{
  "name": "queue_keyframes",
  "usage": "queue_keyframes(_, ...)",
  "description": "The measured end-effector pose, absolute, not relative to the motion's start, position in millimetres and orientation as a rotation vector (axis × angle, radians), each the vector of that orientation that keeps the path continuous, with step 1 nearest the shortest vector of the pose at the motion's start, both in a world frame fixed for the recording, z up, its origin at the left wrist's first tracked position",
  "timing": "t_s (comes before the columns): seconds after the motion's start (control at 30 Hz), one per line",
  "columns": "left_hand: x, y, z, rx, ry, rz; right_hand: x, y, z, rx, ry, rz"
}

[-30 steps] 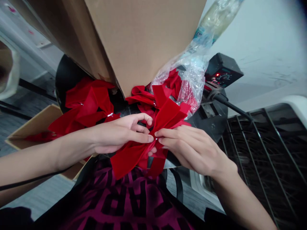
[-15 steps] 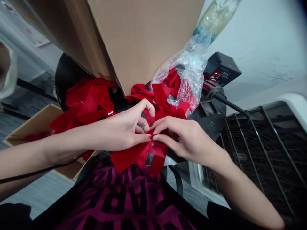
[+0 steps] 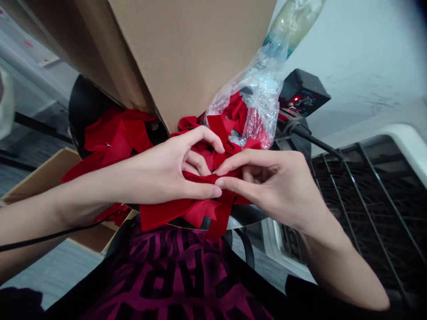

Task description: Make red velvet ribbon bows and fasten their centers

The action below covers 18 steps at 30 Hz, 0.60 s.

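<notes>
Between my hands lies a red ribbon bow (image 3: 170, 214), its tails spread over the front edge of the round black table (image 3: 247, 218). My left hand (image 3: 176, 169) pinches the bow near its middle, thumb along the front and fingers curled behind. Thumb and index finger of my right hand (image 3: 267, 182) are pressed together on the same middle part, close to my left thumb. The knot itself is hidden by my fingers. More red bows (image 3: 116, 133) are heaped to the left, and another red ribbon piece (image 3: 220, 129) lies just beyond my fingertips.
A large cardboard box (image 3: 193, 53) stands at the back of the table. Right of it are a clear plastic bag (image 3: 263, 106) with red ribbon and a black control unit (image 3: 303, 95) with a lit red light. An open carton (image 3: 43, 173) sits low left; a wire-grilled white frame (image 3: 360, 200) stands right.
My right hand has turned, its wrist raised, while still pinching the bow's middle. My left thumb now lies flatter along the bow, whose left tail has shifted left. The view has moved slightly.
</notes>
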<state>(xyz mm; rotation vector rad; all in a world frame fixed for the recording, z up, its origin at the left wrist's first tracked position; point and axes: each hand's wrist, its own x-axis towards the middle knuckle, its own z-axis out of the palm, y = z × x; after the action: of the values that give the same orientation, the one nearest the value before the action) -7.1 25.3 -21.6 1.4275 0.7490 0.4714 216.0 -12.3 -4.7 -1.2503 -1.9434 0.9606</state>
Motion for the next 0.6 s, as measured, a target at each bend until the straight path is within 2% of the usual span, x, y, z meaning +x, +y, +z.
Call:
queue_keyframes(0.47, 1, 30, -27, 1.447, 0.792, 0.475, 219, -11, -1, -1.252, -2.086, 0.862)
queue_keyframes(0.6, -1, 32, -28, 1.331, 0.878, 0.539, 230, -24, 7, -1.309, -2.103, 0.472)
